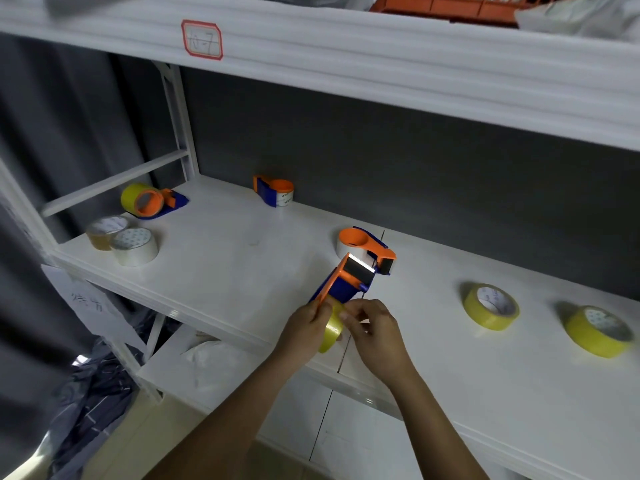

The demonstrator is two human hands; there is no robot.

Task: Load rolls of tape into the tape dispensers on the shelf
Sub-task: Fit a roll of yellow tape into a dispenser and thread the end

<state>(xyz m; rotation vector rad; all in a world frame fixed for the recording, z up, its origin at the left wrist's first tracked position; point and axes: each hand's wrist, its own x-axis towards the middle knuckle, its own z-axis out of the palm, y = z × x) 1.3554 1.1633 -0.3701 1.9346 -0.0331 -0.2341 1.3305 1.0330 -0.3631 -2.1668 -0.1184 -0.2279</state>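
An orange and blue tape dispenser is held above the front of the white shelf, its toothed blade pointing away from me. A yellow tape roll sits at its near end between my hands. My left hand grips the dispenser and the roll from the left. My right hand pinches the roll's right side. Three more dispensers stand on the shelf: one with a yellow roll at the back left, one with a white roll at the back, one with a white roll just behind the held one.
Two loose yellow rolls lie on the shelf at the right. A white roll and a brownish roll lie at the left front. The upper shelf hangs overhead. Bags lie on a lower shelf.
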